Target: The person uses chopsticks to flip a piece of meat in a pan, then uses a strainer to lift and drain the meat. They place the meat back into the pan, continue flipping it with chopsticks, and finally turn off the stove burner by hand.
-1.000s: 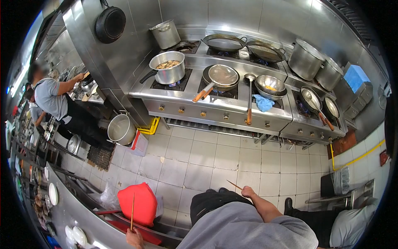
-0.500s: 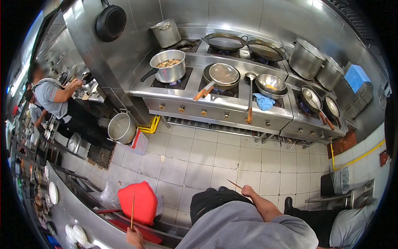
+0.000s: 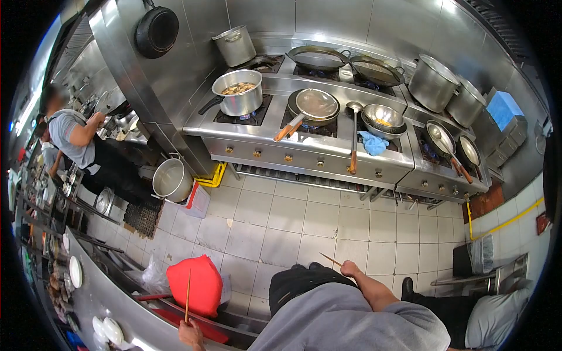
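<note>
My left hand is closed round the lower end of a long, thin wooden chopstick, which points upward. That chopstick passes in front of a red cover beside the steel counter. Out in front of my body, my right hand grips a second wooden chopstick, its tip slanting up and to the left over the tiled floor. Neither chopstick touches the stove or any pan.
A steel stove carries a pot of food, a strainer, a ladle, several pans and a blue cloth. One person stands at left, another at lower right. A large pot stands by the pillar.
The person at left has shifted their head and arms slightly. Both my hands and the chopsticks stay where they were.
</note>
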The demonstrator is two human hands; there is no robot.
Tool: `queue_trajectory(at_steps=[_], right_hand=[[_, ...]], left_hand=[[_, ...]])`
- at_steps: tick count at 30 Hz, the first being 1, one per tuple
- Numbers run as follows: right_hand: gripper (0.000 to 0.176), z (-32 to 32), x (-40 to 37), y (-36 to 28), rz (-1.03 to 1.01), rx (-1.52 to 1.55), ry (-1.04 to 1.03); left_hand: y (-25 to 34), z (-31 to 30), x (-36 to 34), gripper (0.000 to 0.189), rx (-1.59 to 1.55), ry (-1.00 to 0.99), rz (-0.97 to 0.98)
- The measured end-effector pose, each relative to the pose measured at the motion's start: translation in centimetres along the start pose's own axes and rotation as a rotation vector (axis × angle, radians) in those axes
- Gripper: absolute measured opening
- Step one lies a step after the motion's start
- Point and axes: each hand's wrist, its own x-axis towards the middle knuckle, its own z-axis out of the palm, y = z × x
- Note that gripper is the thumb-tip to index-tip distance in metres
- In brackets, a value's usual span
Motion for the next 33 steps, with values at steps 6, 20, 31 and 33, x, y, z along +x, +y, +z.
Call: queue_trajectory(at_steps=[6,20,31,33], right_hand=[[0.033,0.1,0.1,0.1,-0.045,-0.005,0.044],[0.028,0.8,0.2,0.5,-0.052,-0.036,0.135],[0.031,0.1,-0.3,-0.1,-0.034,0.01,0.037],[0.031,0.2,0.0,0.0,-0.029,0.014,0.031]], left_hand=[[-0.3,0.3,0.0,0.026,0.017,0.005,0.014],[0.2,-0.5,0.0,0.026,0.013,-0.017,0.003],[-0.2,0.3,0.1,0.027,0.019,0.043,0.007],[-0.1,0.1,0.0,0.028,0.024,0.053,0.012]])
